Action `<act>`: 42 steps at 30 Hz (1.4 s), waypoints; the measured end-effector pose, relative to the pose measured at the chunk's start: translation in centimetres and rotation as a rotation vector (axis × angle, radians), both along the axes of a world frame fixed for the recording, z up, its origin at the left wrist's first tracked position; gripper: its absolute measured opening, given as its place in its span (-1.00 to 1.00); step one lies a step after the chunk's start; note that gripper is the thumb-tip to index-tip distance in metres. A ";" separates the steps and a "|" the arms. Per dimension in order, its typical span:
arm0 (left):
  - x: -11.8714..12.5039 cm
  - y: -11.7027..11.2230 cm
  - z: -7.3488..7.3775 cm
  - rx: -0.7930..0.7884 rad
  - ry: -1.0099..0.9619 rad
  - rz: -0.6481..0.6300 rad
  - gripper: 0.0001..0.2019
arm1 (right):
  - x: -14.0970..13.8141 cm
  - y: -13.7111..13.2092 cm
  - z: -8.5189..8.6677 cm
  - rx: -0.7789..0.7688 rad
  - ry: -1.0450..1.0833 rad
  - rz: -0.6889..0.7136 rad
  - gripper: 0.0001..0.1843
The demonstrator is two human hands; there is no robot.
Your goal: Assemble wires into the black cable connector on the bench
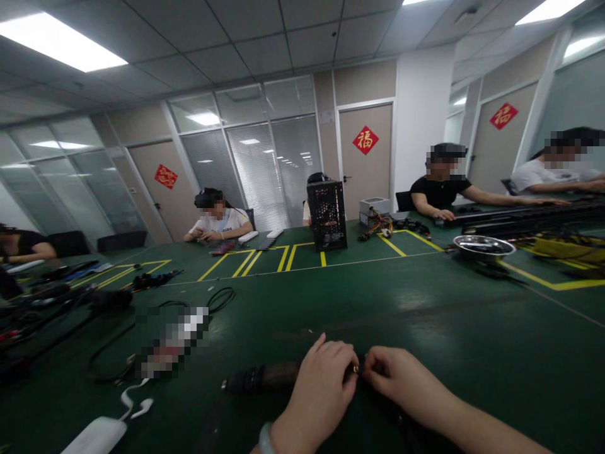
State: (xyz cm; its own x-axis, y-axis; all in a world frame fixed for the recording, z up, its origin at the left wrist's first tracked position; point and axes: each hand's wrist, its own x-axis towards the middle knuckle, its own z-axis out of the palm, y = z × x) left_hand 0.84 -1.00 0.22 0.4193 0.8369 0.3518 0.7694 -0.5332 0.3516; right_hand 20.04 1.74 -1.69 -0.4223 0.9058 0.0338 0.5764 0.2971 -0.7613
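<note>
My left hand (326,375) is closed in front of me, with a small brass-coloured piece (356,369) showing at its fingertips. Close beside it on the right, my right hand (401,373) has thumb and fingers pinched together. Whatever that pinch holds is too small to make out. Behind and left of my left hand, a dark drill-like tool (265,378) lies on its side on the green table (265,315), its metal tip pointing left. My left hand hides its right end. Dark, indistinct things lie below my right hand.
Left of the hands lie a blurred-out object (174,343), a black cable (101,378) and a white box-like device (97,436). A black computer case (328,217) stands across the table. A metal bowl (484,246) sits at the right. Several people work around the table's far side.
</note>
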 end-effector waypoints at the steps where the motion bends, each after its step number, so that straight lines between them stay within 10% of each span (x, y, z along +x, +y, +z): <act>1: 0.0 0.0 0.0 0.001 -0.006 0.004 -0.82 | 0.0 -0.1 0.1 -0.006 0.000 0.000 -0.88; 42: -0.1 -0.2 0.1 0.020 -0.009 0.027 -0.86 | 0.0 0.2 -0.4 -0.006 0.013 0.008 -0.88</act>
State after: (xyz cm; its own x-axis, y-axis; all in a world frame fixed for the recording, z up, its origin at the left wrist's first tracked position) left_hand 0.79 -1.21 0.29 0.3936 0.8406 0.3721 0.7805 -0.5194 0.3479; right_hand 20.08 1.95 -2.13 -0.4292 0.9026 0.0339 0.5637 0.2971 -0.7707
